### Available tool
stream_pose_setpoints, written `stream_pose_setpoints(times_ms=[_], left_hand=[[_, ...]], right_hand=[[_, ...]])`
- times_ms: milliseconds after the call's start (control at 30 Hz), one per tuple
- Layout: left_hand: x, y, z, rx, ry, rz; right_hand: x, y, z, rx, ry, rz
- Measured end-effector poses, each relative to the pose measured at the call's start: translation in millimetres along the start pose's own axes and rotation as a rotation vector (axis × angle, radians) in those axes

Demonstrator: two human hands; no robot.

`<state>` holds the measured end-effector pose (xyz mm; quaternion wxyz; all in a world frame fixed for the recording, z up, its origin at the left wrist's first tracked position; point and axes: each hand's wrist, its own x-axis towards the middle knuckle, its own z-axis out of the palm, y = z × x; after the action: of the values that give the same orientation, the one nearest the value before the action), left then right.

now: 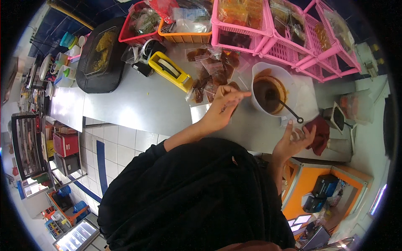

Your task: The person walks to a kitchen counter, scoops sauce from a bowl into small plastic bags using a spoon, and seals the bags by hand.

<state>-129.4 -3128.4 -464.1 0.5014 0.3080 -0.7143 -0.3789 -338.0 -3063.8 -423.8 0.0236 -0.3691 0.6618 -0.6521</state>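
A shiny grey metal table (146, 102) is being filled with many things along its back edge. A big white tub (289, 85) is being held up by the table's right part, and thick brown sauce (264, 91) is being held inside it. A long spoon (289, 110) is being propped on the tub's rim. Just left of the tub, a pile of small clear bags of brown stuff (215, 70) is being spread on the metal. The left hand (222, 111) is being held by the bags, with one finger being pointed at the tub's rim; whether anything is being pinched by its fingers cannot be told. The right hand (292, 144) is being held near the spoon's end, and its fingers are being spread apart. A dark red cloth (320, 134) is being seen just beside it. A yellow tape holder (167, 70) is being rested left of the bags. At the back, food bags are being held in pink baskets (247, 30), an orange basket (184, 37) and a red basket (125, 30). Farther left, yellow food is being shown in a black tray (87, 81). Below, the floor (125, 142) is being covered by white tiles and a blue stripe (101, 163). On the right, dark boxes are being held by an orange cupboard (299, 184).
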Motion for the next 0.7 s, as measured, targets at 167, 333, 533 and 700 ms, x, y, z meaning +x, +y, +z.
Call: stream_pose_setpoints(times_ms=[167, 333, 533, 700], left_hand=[[-24, 21, 9, -0.244, -0.282, -0.425], [-31, 35, 14, -0.582, -0.25, -0.613], [-35, 16, 16, -0.702, -0.098, -0.617], [-37, 20, 16, -0.594, 0.035, -0.65]], right_hand=[[-27, 10, -9, -0.139, -0.371, -0.49], [-37, 2, -4, 0.345, -0.957, 0.447], [-34, 4, 2, 0.55, -0.863, 0.588], [-39, 12, 3, 0.747, -0.758, 0.834]])
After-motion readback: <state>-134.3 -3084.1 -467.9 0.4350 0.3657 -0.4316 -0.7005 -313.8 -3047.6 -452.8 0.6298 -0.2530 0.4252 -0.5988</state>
